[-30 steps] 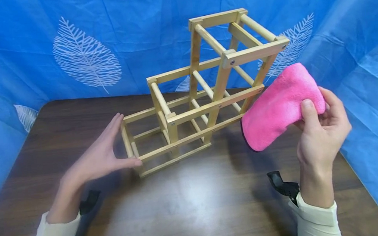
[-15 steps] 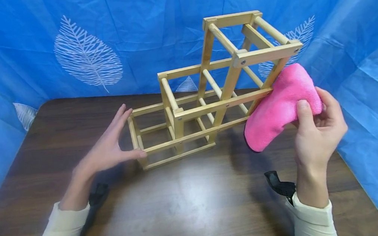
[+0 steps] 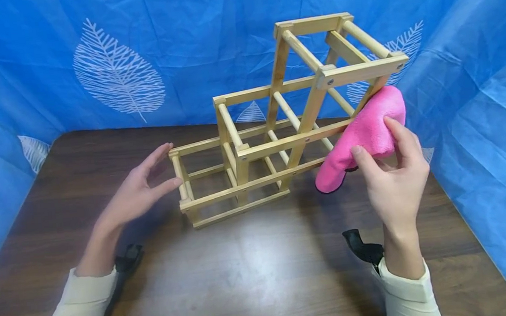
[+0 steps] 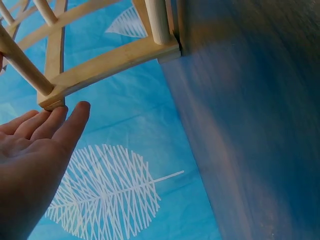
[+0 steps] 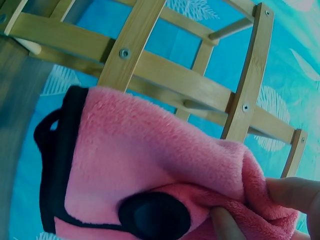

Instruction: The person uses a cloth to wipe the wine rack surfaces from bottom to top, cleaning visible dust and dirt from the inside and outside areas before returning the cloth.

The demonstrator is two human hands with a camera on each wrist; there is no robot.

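Note:
A stepped rack of pale wooden slats and dowels (image 3: 367,70) stands tilted, its tall end at the right. My right hand (image 3: 397,185) pinches a fluffy pink cloth (image 3: 368,128) between thumb and fingers, against the rack's right side. Black edging with a small loop (image 5: 46,130) and a dark round patch (image 5: 155,215) show on the cloth in the right wrist view. At the low left end, my left hand (image 3: 136,193) is spread with thumb and fingers apart. Its fingertips (image 4: 80,111) are right at a corner of the rack in the left wrist view.
A dark wood-grain table (image 3: 255,283) lies beneath, with a bright glare in the middle. Blue sheeting (image 3: 207,46) with white leaf prints (image 3: 119,69) closes off the back and sides. Black wrist mounts (image 3: 365,251) jut out from both cream sleeves.
The rack has shifted right. My right hand has moved left with the cloth, which is now more bunched and nearer the rack. My left hand went right, then drew its thumb off the rail.

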